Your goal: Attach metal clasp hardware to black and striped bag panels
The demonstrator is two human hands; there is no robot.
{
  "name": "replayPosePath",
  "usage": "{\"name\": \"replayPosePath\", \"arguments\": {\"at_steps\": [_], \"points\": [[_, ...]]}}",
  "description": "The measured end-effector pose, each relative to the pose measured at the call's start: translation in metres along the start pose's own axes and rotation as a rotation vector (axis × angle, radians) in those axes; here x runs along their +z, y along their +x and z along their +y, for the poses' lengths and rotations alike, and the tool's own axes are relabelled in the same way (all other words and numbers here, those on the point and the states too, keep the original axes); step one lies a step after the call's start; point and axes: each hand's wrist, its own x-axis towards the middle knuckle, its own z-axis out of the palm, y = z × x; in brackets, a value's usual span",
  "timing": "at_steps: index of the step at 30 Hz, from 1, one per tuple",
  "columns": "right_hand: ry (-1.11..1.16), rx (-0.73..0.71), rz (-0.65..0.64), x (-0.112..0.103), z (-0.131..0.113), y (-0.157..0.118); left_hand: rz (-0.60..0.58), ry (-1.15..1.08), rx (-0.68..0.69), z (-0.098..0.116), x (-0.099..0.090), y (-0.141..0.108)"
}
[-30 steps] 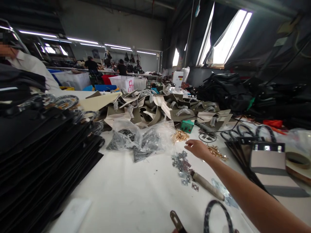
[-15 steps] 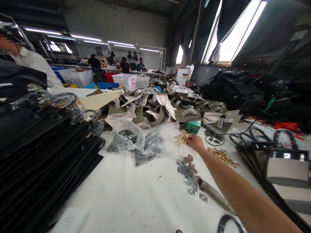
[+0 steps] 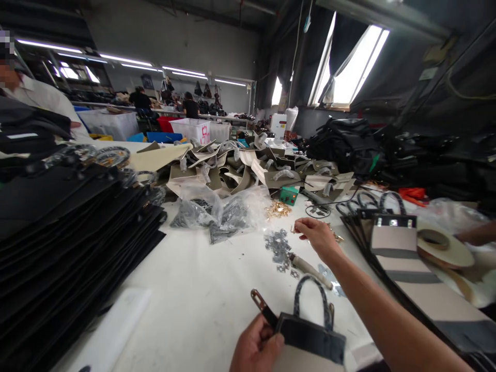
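Right hand [image 3: 318, 237] is back off the gold hardware pile [image 3: 279, 209], pinching one small gold fitting [image 3: 293, 229] above the white table [image 3: 194, 289], so part's picked; left hand [image 3: 256, 347] pinches the handled bag's [image 3: 312, 336] top corner, nearside.

Held bag [image 3: 310, 336] nr, plates [image 3: 277, 245] behind; panel stack [image 3: 89, 227] L, pouches [image 3: 231, 216] ctr, tape roll [image 3: 455, 250] R.
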Motion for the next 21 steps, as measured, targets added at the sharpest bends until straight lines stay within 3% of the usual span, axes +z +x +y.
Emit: {"name": "replayPosePath", "arguments": {"at_steps": [4,8,14,21], "points": [[0.339,0.081,-0.082,-0.007,-0.008,-0.079,0.008,-0.011,0.074,-0.002,0.001,-0.004],[0.717,0.201,-0.114,-0.001,-0.010,-0.139,0.043,0.008,0.106,-0.003,-0.001,-0.007],[0.786,0.274,-0.033,0.013,0.004,-0.199,0.055,0.001,0.140,-0.005,-0.001,-0.009],[0.697,0.286,0.100,0.019,0.029,-0.233,0.011,-0.099,0.138,-0.006,0.000,-0.010]]}}
